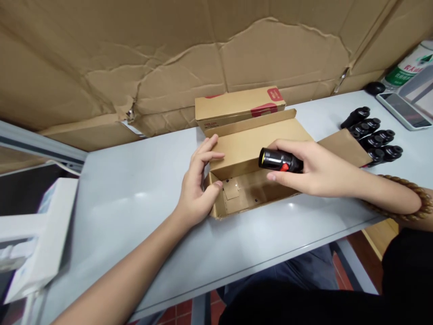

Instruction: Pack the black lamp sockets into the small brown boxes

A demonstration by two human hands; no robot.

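We see one black cylinder (279,159), smooth and glossy, with a yellow ring at its wider end and a red button on its side. The right hand (304,169) has its fingers wrapped around this cylinder and holds it almost level above the opened box (262,140). This box is long, made of thin brown cardboard, with its lid raised toward the back; on its floor we notice a squarish flap and some small dark spots. The fingers of the left hand (199,185) are spread and relaxed at the left end of the box, with the thumb touching its rim.

Counting the things, we find two long boxes: the opened one and, just behind it, a closed box (233,104) with red printing. To the right, at least seven black ribbed pieces (374,140) stand close together; some are partly hidden, so we cannot tell the exact number. Near them on the smooth grey worktop (135,198) are one phone (404,109) and one bottle (402,72). Creased cardboard (176,31) covers the background.
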